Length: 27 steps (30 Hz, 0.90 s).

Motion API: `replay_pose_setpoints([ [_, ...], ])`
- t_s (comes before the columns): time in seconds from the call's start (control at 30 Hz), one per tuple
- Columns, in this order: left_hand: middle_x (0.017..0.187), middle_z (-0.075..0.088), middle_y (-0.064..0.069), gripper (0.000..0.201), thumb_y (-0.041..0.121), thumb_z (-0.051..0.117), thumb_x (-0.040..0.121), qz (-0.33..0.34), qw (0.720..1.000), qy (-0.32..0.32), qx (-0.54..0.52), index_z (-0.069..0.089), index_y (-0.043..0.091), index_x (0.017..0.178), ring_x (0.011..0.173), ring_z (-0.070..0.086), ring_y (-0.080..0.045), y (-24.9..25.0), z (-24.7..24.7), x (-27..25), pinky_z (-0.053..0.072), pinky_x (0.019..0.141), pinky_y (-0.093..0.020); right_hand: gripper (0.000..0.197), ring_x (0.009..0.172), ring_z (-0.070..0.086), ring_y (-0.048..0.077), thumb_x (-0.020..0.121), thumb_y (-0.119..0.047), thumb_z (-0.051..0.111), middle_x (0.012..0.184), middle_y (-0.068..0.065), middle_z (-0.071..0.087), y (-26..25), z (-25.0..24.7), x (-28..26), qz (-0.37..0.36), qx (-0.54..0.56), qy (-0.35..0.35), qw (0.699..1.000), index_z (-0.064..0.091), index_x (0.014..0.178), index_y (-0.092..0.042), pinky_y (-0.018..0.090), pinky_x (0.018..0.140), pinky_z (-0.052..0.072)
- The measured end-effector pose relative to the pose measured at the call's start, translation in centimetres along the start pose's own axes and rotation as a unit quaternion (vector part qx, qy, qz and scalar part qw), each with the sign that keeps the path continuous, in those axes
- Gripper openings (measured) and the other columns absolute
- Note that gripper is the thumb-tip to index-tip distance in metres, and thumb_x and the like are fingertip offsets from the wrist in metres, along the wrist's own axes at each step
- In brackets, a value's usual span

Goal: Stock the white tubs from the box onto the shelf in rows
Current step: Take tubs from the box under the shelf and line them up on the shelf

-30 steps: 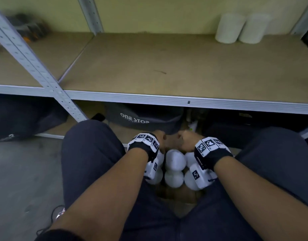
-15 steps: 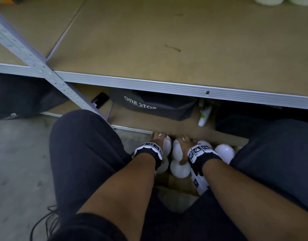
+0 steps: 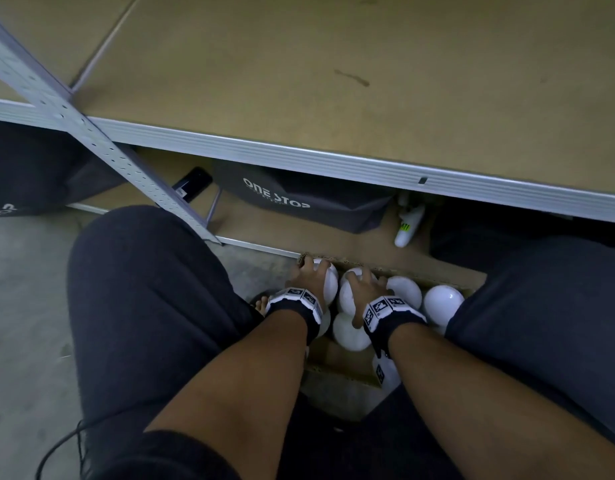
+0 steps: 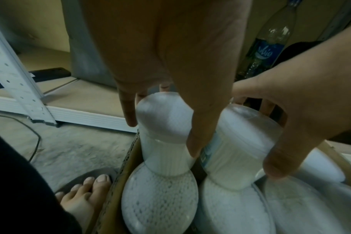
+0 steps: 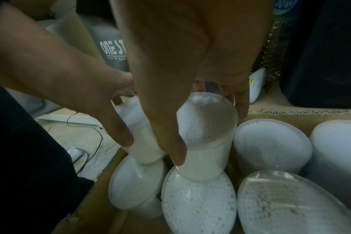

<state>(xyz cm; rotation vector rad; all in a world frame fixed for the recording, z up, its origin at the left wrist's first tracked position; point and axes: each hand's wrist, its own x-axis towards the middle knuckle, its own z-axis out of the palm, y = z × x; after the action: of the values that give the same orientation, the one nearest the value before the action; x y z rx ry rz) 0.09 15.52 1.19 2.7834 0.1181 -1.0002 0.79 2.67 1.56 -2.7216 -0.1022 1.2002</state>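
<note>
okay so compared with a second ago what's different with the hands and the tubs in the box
Both hands have reached deeper into the box and taken hold: the left hand now grips one white tub, the right hand grips the tub beside it, both raised above the rest. The camera has also tilted down. The other tubs stay in the box, and the shelf board looks unchanged.

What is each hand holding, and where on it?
Left hand grips a white tub around its upper side; right hand grips the neighbouring tub likewise, both in the box.
</note>
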Motion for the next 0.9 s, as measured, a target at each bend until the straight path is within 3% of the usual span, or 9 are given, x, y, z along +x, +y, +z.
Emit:
replay_pose_setpoints([
  [0.13, 0.142, 0.025, -0.009, 0.077, 0.020, 0.072, 0.072, 0.008, 0.999, 0.009, -0.030, 0.033, 0.024, 0.137, 0.129, 0.034, -0.037, 0.2, -0.7, -0.3, 0.045, 0.097, -0.050, 0.082, 0.133, 0.032, 0.041, 0.073, -0.022, 0.076, 0.148, 0.009, 0.024, -0.2, -1.1, -0.8, -0.001, -0.028, -0.006, 1.000, 0.031, 0.142, -0.023, 0.050, 0.105, 0.040],
  [0.2, 0.140, 0.027, -0.008, 0.079, 0.021, 0.073, 0.069, 0.014, 0.999, 0.018, -0.041, 0.032, 0.026, 0.137, 0.128, 0.034, -0.038, 0.5, -1.3, -0.5, 0.045, 0.097, -0.049, 0.074, 0.127, 0.039, 0.040, 0.072, -0.024, 0.075, 0.142, 0.009, 0.031, -0.1, -1.9, -1.7, -0.002, -0.045, 0.018, 0.999, 0.038, 0.136, -0.022, 0.047, 0.100, 0.044],
  [0.33, 0.134, 0.028, -0.007, 0.082, 0.024, 0.076, 0.063, 0.021, 0.996, 0.032, -0.075, 0.032, 0.029, 0.133, 0.124, 0.034, -0.037, 1.5, -3.7, -1.3, 0.045, 0.097, -0.046, 0.045, 0.129, 0.040, 0.036, 0.083, -0.027, 0.055, 0.141, 0.007, 0.037, 0.7, -4.2, -3.9, 0.006, -0.003, 0.072, 0.997, 0.045, 0.127, -0.027, 0.047, 0.102, 0.041],
  [0.4, 0.134, 0.026, -0.006, 0.085, 0.026, 0.078, 0.058, 0.030, 0.994, 0.046, -0.092, 0.033, 0.031, 0.129, 0.122, 0.035, -0.037, 1.7, -5.1, -1.7, 0.047, 0.096, -0.044, 0.038, 0.122, 0.047, 0.034, 0.078, -0.031, 0.053, 0.135, 0.006, 0.044, 0.8, -5.6, -4.8, 0.007, 0.013, 0.087, 0.996, 0.050, 0.116, -0.030, 0.046, 0.095, 0.047],
  [0.47, 0.135, 0.027, -0.006, 0.088, 0.031, 0.080, 0.054, 0.048, 0.993, 0.066, -0.081, 0.033, 0.031, 0.129, 0.123, 0.033, -0.037, 1.9, -6.8, -2.5, 0.044, 0.098, -0.041, 0.054, 0.116, 0.049, 0.034, 0.060, -0.037, 0.065, 0.129, 0.005, 0.046, 0.1, -7.3, -5.7, 0.006, 0.018, 0.092, 0.996, 0.050, 0.111, -0.033, 0.044, 0.087, 0.049],
  [0.53, 0.134, 0.029, -0.007, 0.089, 0.034, 0.081, 0.056, 0.068, 0.991, 0.092, -0.063, 0.035, 0.029, 0.131, 0.125, 0.031, -0.039, 1.9, -8.7, -3.8, 0.038, 0.102, -0.043, 0.089, 0.123, 0.039, 0.038, 0.043, -0.040, 0.078, 0.135, 0.002, 0.035, -0.3, -8.3, -6.2, -0.008, -0.004, 0.081, 0.997, 0.041, 0.124, -0.036, 0.048, 0.086, 0.045],
  [0.6, 0.133, 0.028, -0.008, 0.090, 0.034, 0.081, 0.056, 0.076, 0.989, 0.108, -0.068, 0.035, 0.029, 0.134, 0.122, 0.032, -0.042, 1.8, -10.7, -5.3, 0.040, 0.099, -0.045, 0.099, 0.126, 0.033, 0.043, 0.052, -0.033, 0.084, 0.138, 0.002, 0.026, -0.6, -9.4, -7.9, -0.009, 0.016, 0.088, 0.996, 0.031, 0.136, -0.033, 0.050, 0.093, 0.046],
  [0.67, 0.129, 0.028, -0.006, 0.093, 0.033, 0.082, 0.056, 0.094, 0.985, 0.123, -0.074, 0.034, 0.031, 0.135, 0.119, 0.034, -0.040, 1.6, -12.4, -6.9, 0.044, 0.094, -0.046, 0.095, 0.124, 0.034, 0.043, 0.058, -0.030, 0.083, 0.136, 0.002, 0.027, -0.4, -10.3, -9.9, -0.023, 0.033, 0.122, 0.992, 0.030, 0.137, -0.032, 0.049, 0.094, 0.046],
  [0.9, 0.124, 0.034, -0.004, 0.089, 0.043, 0.083, 0.054, 0.147, 0.971, 0.176, -0.060, 0.040, 0.033, 0.131, 0.115, 0.039, -0.033, 2.0, -17.0, -12.2, 0.045, 0.092, -0.043, 0.099, 0.122, 0.034, 0.039, 0.062, -0.038, 0.078, 0.140, -0.001, 0.028, 0.3, -13.2, -16.0, -0.077, 0.044, 0.205, 0.975, 0.023, 0.144, -0.037, 0.049, 0.096, 0.037],
])
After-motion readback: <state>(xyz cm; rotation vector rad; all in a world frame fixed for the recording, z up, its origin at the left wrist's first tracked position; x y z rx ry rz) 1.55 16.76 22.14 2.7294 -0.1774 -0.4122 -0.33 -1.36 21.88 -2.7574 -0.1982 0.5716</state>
